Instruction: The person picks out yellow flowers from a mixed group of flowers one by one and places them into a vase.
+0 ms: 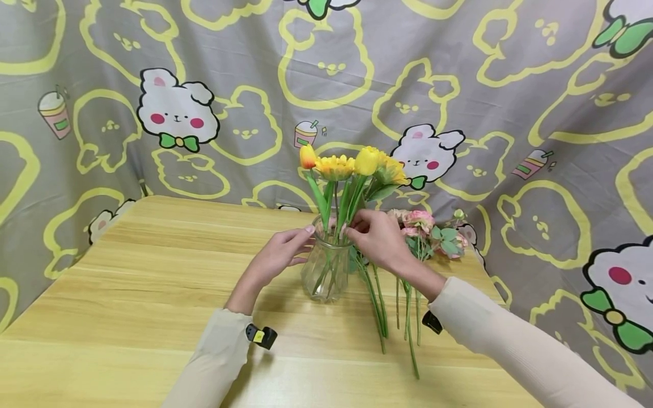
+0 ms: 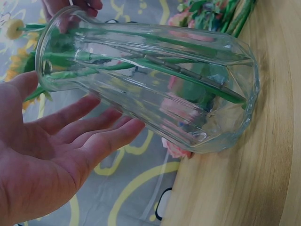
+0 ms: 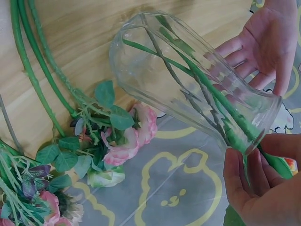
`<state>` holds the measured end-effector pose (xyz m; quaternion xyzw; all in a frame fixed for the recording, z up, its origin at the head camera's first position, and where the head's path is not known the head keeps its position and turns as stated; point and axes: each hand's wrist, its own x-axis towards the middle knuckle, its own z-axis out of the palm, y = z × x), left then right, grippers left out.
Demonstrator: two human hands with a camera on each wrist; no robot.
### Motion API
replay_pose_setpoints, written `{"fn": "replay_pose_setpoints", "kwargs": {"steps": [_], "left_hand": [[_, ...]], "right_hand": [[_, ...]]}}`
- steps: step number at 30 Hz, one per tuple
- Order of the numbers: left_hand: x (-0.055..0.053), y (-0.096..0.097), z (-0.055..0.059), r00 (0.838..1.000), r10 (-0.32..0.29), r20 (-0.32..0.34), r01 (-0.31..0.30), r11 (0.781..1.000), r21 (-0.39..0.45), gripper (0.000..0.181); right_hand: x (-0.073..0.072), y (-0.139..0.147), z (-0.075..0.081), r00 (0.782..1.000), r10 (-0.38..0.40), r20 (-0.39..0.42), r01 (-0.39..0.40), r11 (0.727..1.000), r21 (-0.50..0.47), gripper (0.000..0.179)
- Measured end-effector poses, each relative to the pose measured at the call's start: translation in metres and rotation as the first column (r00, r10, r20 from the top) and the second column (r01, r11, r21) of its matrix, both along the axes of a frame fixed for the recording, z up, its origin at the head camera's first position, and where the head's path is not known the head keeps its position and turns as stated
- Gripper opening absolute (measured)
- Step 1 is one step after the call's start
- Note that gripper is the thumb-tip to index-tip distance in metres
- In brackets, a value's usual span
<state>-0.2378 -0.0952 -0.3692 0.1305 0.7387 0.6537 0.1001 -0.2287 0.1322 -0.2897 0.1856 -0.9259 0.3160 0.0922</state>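
Observation:
A clear glass vase stands upright on the table, several green stems crossing inside it. Out of its mouth rise an orange-yellow tulip, a yellow tulip and yellow sunflower-like blooms. My left hand is at the left of the vase neck, thumb by the rim, fingers extended; the left wrist view shows its open palm. At the right of the rim, my right hand pinches a green flower stem between thumb and fingers. Its exact bloom is hard to tell.
Pink flowers with long green stems lie on the table right of the vase, under my right forearm. The wooden table ends at a grey patterned curtain behind.

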Motion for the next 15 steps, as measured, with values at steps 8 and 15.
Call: {"fn": "replay_pose_setpoints", "kwargs": {"steps": [8,15], "left_hand": [[-0.0002,0.0006,-0.0001,1.000,0.006,0.003,-0.006,1.000,0.001,0.071],[-0.0006,0.0007,-0.0003,1.000,0.001,0.000,-0.001,1.000,-0.003,0.071]], "right_hand": [[0.0016,0.0003,-0.0016,1.000,0.006,-0.013,-0.006,1.000,-0.004,0.008],[0.0028,0.0005,-0.0028,1.000,0.000,-0.011,0.000,1.000,-0.002,0.006]]}}
